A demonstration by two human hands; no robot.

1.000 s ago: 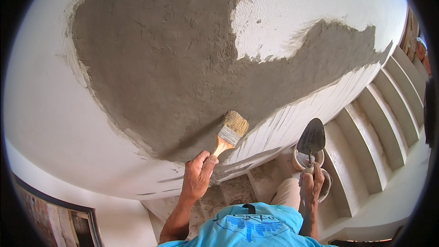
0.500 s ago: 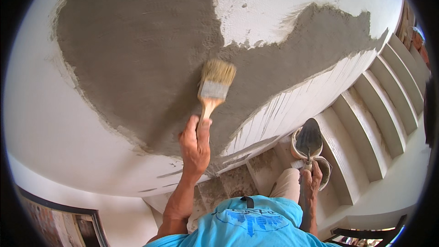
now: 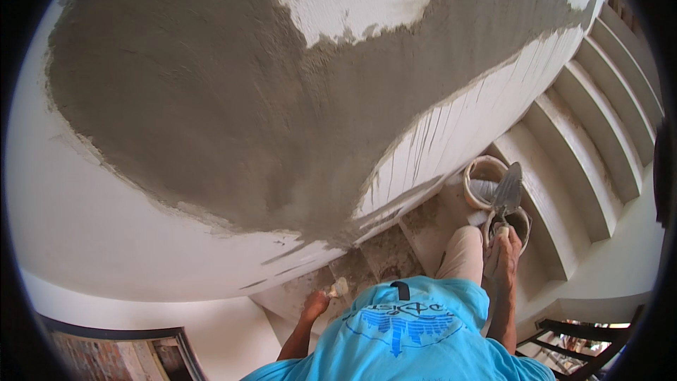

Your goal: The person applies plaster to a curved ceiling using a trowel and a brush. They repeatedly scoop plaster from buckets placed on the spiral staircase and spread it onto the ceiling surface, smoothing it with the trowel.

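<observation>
My left hand (image 3: 316,304) is closed around the handle of a wide paintbrush (image 3: 340,287), down low beside my body and away from the wall. In my right hand (image 3: 508,245) is a trowel (image 3: 508,189), gripped by its handle with the pointed metal blade tilted up above the buckets. Wet grey mortar (image 3: 204,92) spreads over a large part of the white wall (image 3: 141,240) in front of me. A bare white patch (image 3: 352,0) shows at the top, and grey drips run down below the mortar's lower right edge.
Two buckets sit close together by my right hand: a pale one (image 3: 474,169) holding something whitish, and a darker one (image 3: 525,226) nearer me. Concrete stairs (image 3: 564,148) climb to the right. A dark-framed opening (image 3: 113,334) is at the lower left, a dark railing (image 3: 592,339) at the lower right.
My left hand has brought the paintbrush off the mortar and down beside my body. My right hand has shifted slightly right with the trowel, uncovering the pale bucket. The view has shifted too.
</observation>
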